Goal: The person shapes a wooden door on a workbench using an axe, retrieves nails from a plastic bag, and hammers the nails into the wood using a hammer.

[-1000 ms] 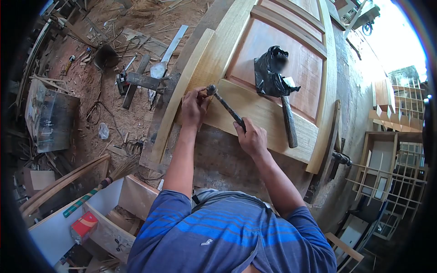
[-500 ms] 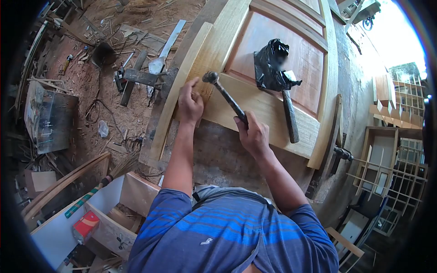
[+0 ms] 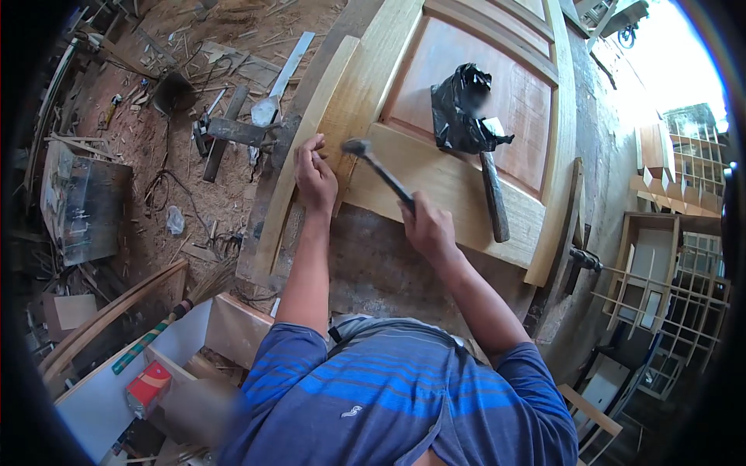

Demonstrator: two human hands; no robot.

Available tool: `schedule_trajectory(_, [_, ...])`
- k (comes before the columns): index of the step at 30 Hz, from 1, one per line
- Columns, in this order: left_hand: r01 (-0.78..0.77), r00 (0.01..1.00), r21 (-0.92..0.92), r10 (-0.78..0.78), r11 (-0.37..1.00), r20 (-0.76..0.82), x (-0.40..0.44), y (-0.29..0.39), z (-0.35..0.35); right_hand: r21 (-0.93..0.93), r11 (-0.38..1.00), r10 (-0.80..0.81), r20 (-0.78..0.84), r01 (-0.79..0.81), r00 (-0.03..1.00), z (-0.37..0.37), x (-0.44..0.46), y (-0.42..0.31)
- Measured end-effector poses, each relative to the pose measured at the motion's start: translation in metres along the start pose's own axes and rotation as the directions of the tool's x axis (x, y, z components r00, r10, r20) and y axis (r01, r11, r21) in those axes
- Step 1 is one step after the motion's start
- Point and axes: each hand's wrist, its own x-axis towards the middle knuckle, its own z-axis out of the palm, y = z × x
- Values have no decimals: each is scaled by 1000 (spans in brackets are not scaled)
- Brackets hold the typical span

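Observation:
In my right hand (image 3: 430, 231) is a hammer (image 3: 384, 174), gripped near the end of its handle, its head above the left side of a panelled wooden door (image 3: 443, 175). My left hand (image 3: 315, 179) rests by the door's left edge, next to a long wooden strip (image 3: 330, 89). Its fingers are curled in; whether something small is between them does not show. A crumpled black plastic bag (image 3: 458, 116) lies on the door panel. From under the bag sticks out a dark wooden tool handle (image 3: 494, 200), its other end hidden.
The door lies on a worn workbench (image 3: 373, 260). A clamp (image 3: 584, 260) sits at the bench's right side, and a metal clamp part (image 3: 241, 132) juts out at the left. A broom (image 3: 159, 334) and a red box (image 3: 148, 386) are at lower left. Wood scraps litter the floor.
My left hand has shifted slightly left, and its index finger has curled in. The hammer head has dropped a little lower and left. A blurred shape has appeared at lower left.

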Motion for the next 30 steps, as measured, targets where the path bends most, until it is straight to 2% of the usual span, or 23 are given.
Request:
schedule_trajectory(1, [20,1000,-14,-20,1000,-4,2,0,0,-146,985,117,157,-94,981,0,7,1])
schedule_trajectory(4, [-25,1000,-36,24,999,-19,3,-8,-1,-76,997,34,49,-31,998,-17,13,0])
schedule_trajectory(7, [-103,989,32,106,994,-105,3,-1,-1,134,991,23,-119,-7,993,-31,11,-25])
schedule_trajectory(10, [-117,985,83,126,990,-114,4,2,-2,113,993,-3,-142,19,990,0,1,-3])
schedule_trajectory(11, [-127,983,76,135,989,-122,7,5,0,-56,998,18,63,-15,998,5,2,10])
schedule_trajectory(14, [-141,983,74,149,987,-112,9,2,-1,-122,991,66,119,-51,991,-3,10,12])
schedule_trajectory(18, [-116,989,85,122,990,-78,2,4,-7,138,990,43,-78,-32,996,-19,5,-14])
schedule_trajectory(21, [-123,988,70,129,990,-89,0,4,-3,-57,998,2,19,-1,1000,5,-2,9])
schedule_trajectory(23, [-170,979,120,182,978,-91,6,-7,-2,-121,992,48,97,-36,994,0,13,9])
schedule_trajectory(24, [-154,983,72,160,985,-90,5,-4,-3,-152,986,90,145,-68,985,0,11,7])
schedule_trajectory(26, [-110,987,-16,108,994,-117,5,-1,-1,-72,997,38,42,-35,998,2,13,6])
schedule_trajectory(28, [-65,993,4,65,998,-101,3,1,-2,12,1000,24,-47,-24,999,6,-4,2])
schedule_trajectory(30, [-63,993,15,64,998,-104,5,4,0,-103,991,96,105,-85,990,13,-4,2])
